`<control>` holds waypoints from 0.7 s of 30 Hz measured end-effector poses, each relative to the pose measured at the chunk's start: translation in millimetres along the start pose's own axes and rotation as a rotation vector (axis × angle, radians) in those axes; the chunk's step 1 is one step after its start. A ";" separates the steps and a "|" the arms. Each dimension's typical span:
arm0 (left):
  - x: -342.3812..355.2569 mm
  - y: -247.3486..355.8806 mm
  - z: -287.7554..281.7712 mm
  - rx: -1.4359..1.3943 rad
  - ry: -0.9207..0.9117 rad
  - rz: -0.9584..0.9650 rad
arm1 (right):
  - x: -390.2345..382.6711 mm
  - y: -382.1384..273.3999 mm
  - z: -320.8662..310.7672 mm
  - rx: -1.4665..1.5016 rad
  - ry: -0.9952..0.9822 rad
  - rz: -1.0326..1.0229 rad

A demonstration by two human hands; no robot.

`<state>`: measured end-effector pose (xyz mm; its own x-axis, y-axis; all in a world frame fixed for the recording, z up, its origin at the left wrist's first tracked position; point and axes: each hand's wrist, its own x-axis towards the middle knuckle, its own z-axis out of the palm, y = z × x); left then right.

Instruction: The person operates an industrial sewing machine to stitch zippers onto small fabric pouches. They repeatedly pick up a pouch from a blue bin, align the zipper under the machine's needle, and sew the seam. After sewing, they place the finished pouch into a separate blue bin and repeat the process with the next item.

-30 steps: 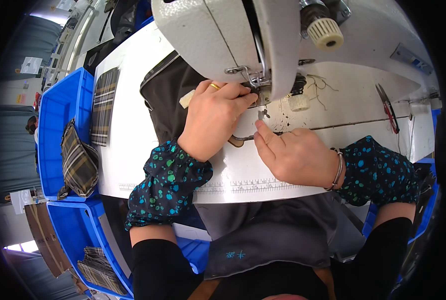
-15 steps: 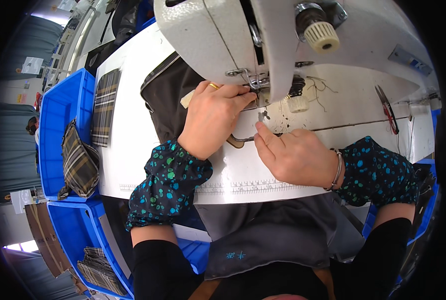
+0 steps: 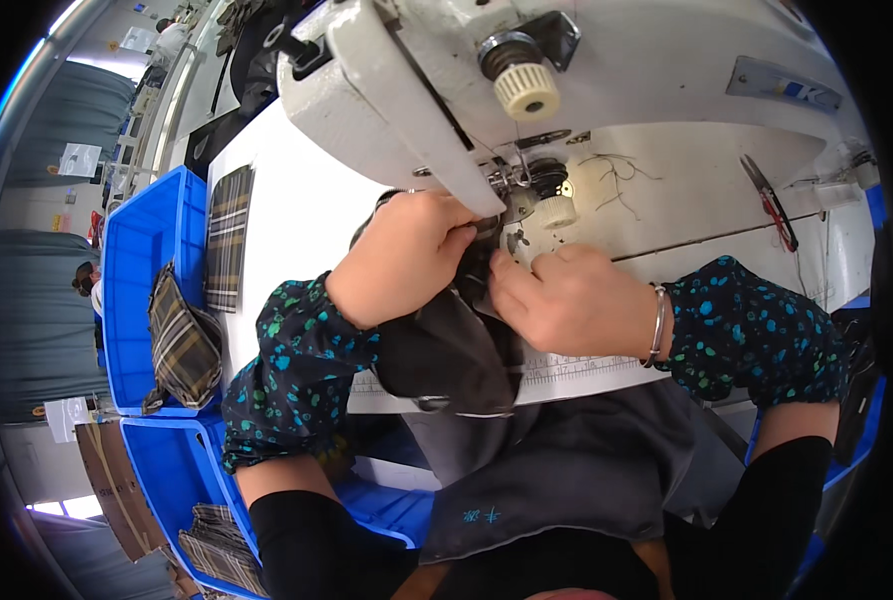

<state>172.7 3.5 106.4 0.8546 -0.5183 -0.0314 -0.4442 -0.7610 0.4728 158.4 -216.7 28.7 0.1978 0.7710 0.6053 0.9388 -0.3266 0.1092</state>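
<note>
A dark brown fabric piece (image 3: 446, 355) lies bunched under the head of a white sewing machine (image 3: 366, 110) and hangs over the table's front edge. My left hand (image 3: 406, 250) is closed on this fabric just left of the needle area, its fingertips partly behind the machine head. On the other side, my right hand (image 3: 561, 300) pinches the fabric's right edge between thumb and fingers. Plaid shows faintly on the folded part between both hands. The needle and presser foot are mostly hidden.
Red-handled scissors (image 3: 769, 205) lie at the right, and loose threads (image 3: 618, 180) behind my right hand. A plaid panel (image 3: 228, 240) rests on the table's left side. Blue bins (image 3: 126, 300) beside it hold plaid pieces (image 3: 181, 345). A printed ruler (image 3: 586, 370) runs along the front edge.
The dark fabric has swung from behind my left hand toward me, over the front edge. My right hand has moved slightly and now grips its edge. The view has shifted.
</note>
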 end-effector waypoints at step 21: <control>-11.2 14.0 57.8 0.495 0.269 -0.054 | -8.9 -5.8 -1.8 0.042 -0.153 -0.112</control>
<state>141.4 -23.9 62.4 0.8894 -0.4049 0.2123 -0.4153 -0.9097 0.0051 150.7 -222.7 24.1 0.1286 0.8767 0.4636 0.9678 -0.2129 0.1340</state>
